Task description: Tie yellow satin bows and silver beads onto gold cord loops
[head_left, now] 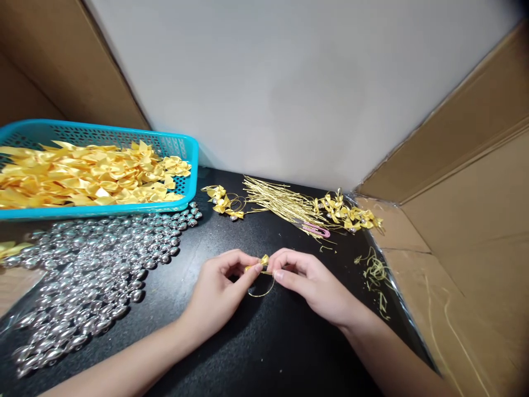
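My own fingers cover most of the yellow ribbon bow (264,258) I am working at, so its knot and whatever is fixed to it I can't make out; just a bright fold shows above my fingertips. The pink-handled tool (317,229) is partly lost among the gold cords (281,199), and I can't tell what its far end is. The blue basket (189,190) is cut off by the left edge of my view, as is the bed of silver beads (99,275) near it. Those beads are rounded and mirror-shiny, spread in a dense sheet on the black, faintly speckled worktop (248,353). The basket is perforated plastic, heaped with glossy, satiny yellow bows (103,173). The cords lie straight and thin in a loose bundle, with a small cluster of beaded bows (225,203) to their left and a fuller pile (347,214) to their right; tangled cord scraps (375,270) lie by the right edge. The bow sits between my two hands, pinched by thumb and forefinger of my left hand (223,281), while my right hand (308,282), grip closed too, holds the thin gold strand (261,295) that curves below the fingertips.
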